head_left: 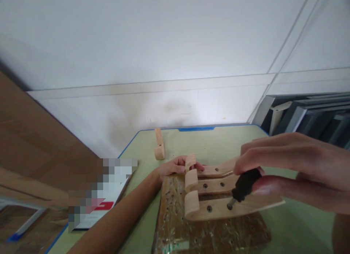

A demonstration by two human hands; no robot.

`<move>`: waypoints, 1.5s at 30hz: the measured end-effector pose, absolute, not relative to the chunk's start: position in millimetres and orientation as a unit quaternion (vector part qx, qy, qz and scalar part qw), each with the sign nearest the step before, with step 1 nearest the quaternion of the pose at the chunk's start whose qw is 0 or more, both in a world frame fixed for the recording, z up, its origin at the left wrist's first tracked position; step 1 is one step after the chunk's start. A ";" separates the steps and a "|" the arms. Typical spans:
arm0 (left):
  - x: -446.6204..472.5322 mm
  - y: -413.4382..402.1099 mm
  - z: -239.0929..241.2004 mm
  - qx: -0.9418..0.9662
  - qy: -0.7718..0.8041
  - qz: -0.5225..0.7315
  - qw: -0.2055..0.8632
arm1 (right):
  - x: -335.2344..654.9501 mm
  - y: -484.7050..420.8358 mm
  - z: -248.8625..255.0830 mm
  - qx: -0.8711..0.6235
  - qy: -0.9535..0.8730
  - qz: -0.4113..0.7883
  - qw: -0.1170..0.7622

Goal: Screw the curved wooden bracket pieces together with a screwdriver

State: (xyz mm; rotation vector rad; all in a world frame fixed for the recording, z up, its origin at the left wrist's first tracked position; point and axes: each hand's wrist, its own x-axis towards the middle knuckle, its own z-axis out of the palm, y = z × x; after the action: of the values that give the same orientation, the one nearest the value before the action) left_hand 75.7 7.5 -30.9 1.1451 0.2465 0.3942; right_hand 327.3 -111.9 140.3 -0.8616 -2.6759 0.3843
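Three curved wooden hook pieces lie side by side on a brown board full of screw holes. My right hand is closed round the black handle of a screwdriver, whose tip sits in a hole of the nearest hook piece. My left hand rests at the board's far left corner, fingers curled against the curled end of the farthest hook piece.
A fourth wooden hook piece lies alone near the far edge of the green table. A white and red paper sits at the table's left edge. Grey metal frames lean at the right against the white wall.
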 end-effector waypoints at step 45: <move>76.8 9.3 -34.7 0.550 0.061 0.184 0.812 | 315.2 -105.2 137.1 -0.288 -0.919 0.198 0.183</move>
State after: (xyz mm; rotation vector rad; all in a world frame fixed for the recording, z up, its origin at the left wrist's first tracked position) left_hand 76.8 9.3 -34.7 1.1741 0.1309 0.3935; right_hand 315.2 -105.2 137.1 -0.8111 -2.5922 0.5579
